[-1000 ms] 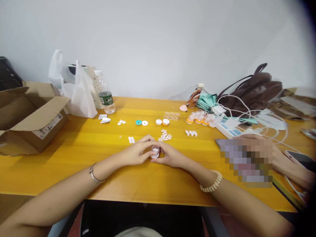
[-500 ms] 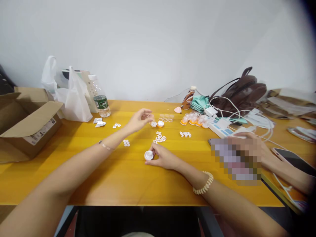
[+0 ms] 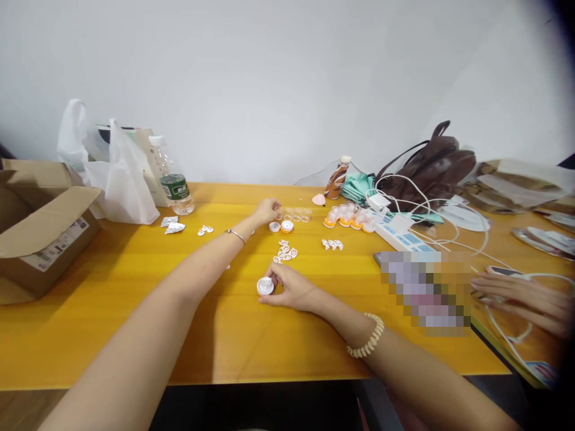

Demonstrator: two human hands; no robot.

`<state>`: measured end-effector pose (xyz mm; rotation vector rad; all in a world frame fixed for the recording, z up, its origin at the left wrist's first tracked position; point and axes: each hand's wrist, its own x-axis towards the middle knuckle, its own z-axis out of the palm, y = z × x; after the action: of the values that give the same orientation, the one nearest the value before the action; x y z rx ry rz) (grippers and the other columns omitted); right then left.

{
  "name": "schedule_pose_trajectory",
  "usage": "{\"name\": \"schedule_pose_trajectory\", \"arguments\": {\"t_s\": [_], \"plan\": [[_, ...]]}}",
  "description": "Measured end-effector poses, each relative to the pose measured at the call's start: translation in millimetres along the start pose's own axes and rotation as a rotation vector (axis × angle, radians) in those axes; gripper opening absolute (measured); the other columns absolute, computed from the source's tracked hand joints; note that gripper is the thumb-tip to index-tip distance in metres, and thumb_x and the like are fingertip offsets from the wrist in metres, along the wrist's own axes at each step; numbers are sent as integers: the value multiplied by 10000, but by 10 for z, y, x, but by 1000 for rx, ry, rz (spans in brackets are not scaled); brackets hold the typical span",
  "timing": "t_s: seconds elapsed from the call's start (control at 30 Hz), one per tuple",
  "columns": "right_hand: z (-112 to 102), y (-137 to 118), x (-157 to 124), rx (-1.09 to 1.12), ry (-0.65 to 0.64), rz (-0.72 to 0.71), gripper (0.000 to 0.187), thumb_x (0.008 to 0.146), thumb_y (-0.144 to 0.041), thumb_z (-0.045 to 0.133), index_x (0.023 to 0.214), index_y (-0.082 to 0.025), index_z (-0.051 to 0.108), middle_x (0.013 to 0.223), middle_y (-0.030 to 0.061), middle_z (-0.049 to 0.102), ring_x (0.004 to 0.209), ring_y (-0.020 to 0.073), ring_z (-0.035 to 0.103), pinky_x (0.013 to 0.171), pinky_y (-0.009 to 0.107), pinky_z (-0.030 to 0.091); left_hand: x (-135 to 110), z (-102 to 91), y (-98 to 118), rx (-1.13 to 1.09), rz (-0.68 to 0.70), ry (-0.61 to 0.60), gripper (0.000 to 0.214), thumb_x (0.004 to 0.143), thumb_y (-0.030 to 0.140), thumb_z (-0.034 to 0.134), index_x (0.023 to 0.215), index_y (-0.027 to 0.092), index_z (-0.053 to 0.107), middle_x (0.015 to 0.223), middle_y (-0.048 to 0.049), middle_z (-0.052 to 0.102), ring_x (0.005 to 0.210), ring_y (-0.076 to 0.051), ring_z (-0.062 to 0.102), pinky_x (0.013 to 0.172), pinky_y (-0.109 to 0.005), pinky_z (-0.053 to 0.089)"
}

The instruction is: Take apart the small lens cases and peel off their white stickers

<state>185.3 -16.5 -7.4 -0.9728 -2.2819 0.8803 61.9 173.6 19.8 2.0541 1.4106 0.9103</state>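
My right hand [image 3: 294,288] is closed on a white round plastic part [image 3: 265,286] low over the table, thumb and fingers at its right side. My left hand [image 3: 266,211] reaches to the back, fingertips curled together at the left end of a row of clear rings [image 3: 297,218]. What is between those fingertips is hidden. Just in front of it lie a white round cup [image 3: 274,227] and an orange-rimmed white cup [image 3: 287,226]. Several white spoked pieces [image 3: 287,253] lie between my hands.
Small white pieces [image 3: 332,244] and clear-and-orange domes [image 3: 345,219] sit to the right, beside a power strip [image 3: 399,236] with cables. Another person's hand [image 3: 523,293] rests farther right. A cardboard box [image 3: 49,233], plastic bag [image 3: 119,185] and water bottle [image 3: 176,185] stand left.
My left hand has moved farther back, from above the white cups to the clear rings, and its fingers have drawn together. The other person's hand has shifted right, off the blurred object.
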Motion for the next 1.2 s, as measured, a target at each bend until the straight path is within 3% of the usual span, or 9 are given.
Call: {"name": "schedule_pose_trajectory", "arguments": {"t_s": [0.1,0.23,0.3,0.4,0.6,0.7,0.83,1.0,1.2], "plan": [[-15,-26,0,-5,-6,7,335,644,-354,721,793,-189,470,723,-25,521,657,122,465,590,229,360,-23,16,24,-10,5,0,339,638,94,589,977,88,593,981,-95,642,898,-202,587,846,-324,449],[-37,-52,-5,-13,-31,12,315,657,-347,711,810,-187,488,764,-10,541,684,129,476,612,237,372,-135,-78,135,-64,28,66,509,677,156,602,1167,102,474,1231,-148,512,1084,-231,515,908,-336,419],[-34,-46,-5,0,-24,12,327,651,-357,717,810,-185,490,752,-12,542,682,129,475,609,236,373,-271,-185,212,-99,50,118,509,747,206,554,1226,119,407,1319,-144,427,1168,-216,452,951,-332,387],[-30,-39,-4,10,-23,6,364,639,-397,726,812,-183,488,742,-14,537,676,128,474,607,236,375,-640,-366,307,-176,102,171,391,794,239,508,1169,148,447,1273,-110,470,1145,-200,464,924,-326,403],[-59,-56,-4,13,-55,-13,374,660,-436,702,841,-180,498,758,-9,517,670,126,457,610,246,382,-1709,-559,330,-128,314,-138,217,866,278,451,1047,203,544,1080,-58,580,1020,-174,529,848,-308,436],[-66,-42,-4,21,-59,-41,383,650,-424,707,872,-178,515,758,-11,502,675,128,447,611,251,387,-2016,-576,302,-78,386,-269,228,883,256,434,1076,201,542,1047,-64,574,990,-163,535,886,-312,420],[-85,-22,-4,31,-91,-54,298,705,-350,659,911,-177,529,746,-20,488,663,116,438,598,240,379,-2072,-566,266,-99,462,-305,258,853,250,498,1102,193,535,1029,-76,573,982,-172,538,875,-304,428],[-127,-47,7,28,-117,-51,236,734,-366,628,785,-175,499,690,-33,472,621,102,421,572,230,352,-2025,-528,220,-65,531,-331,211,818,258,555,1012,178,579,953,-64,593,892,-160,559,813,-278,443],[-103,-82,-3,20,-96,-64,213,718,-326,634,748,-174,488,683,-34,484,622,97,426,581,226,347,-2081,-450,207,-73,546,-259,153,845,225,510,964,163,584,904,-67,620,858,-150,573,795,-267,450]]}}
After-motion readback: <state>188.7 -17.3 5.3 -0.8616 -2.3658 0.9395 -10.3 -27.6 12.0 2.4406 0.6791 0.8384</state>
